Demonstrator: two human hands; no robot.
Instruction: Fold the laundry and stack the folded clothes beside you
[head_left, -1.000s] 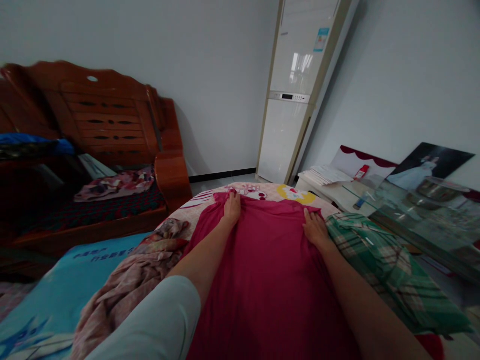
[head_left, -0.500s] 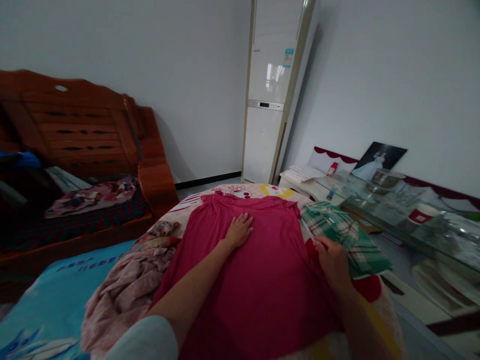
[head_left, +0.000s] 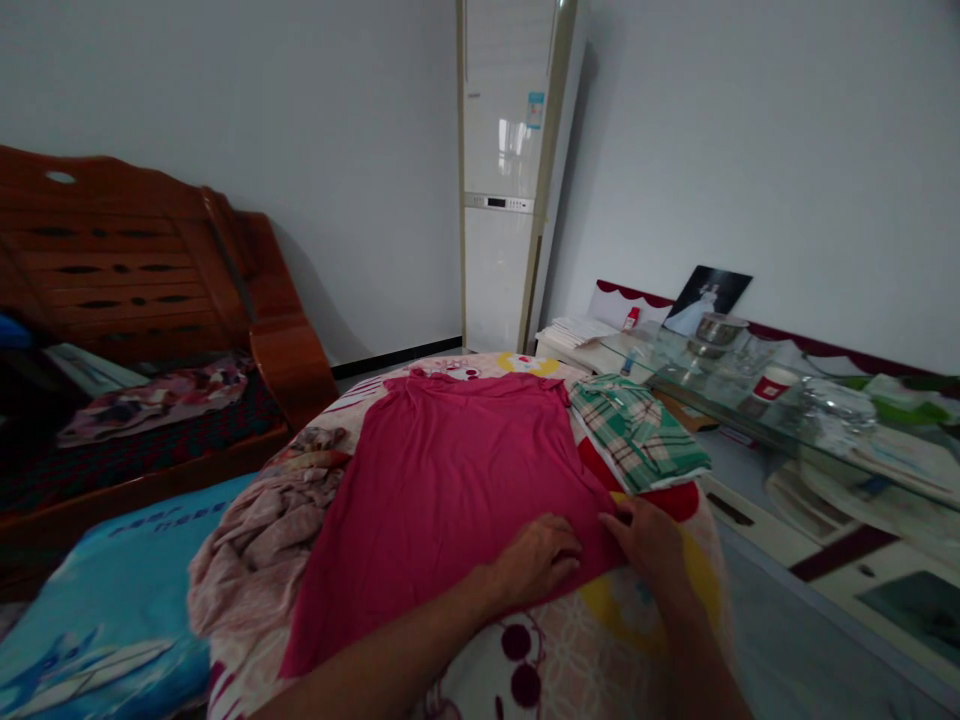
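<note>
A pink garment [head_left: 457,460] lies spread out over a patterned cloth [head_left: 510,690] on a rounded surface. My left hand [head_left: 536,560] rests near the garment's lower right part, its fingers slightly bent and apart, with nothing visible in it. At the garment's right edge, my right hand [head_left: 637,540] pinches the pink fabric between thumb and fingers. A folded green plaid garment [head_left: 637,430] lies to the right of the pink one. Crumpled light pink patterned fabric [head_left: 270,540] lies along its left side.
A wooden bench [head_left: 127,270] holding cloth stands at the left, behind a blue printed item [head_left: 127,600]. A tall white air conditioner [head_left: 499,260] stands in the corner. At the right, a glass shelf [head_left: 757,430] carries a paper cup [head_left: 772,385] and a metal bowl [head_left: 720,328].
My left hand has moved from the garment's upper middle down and right to its lower part. My right hand has moved lower along the right edge. The view has shifted slightly right.
</note>
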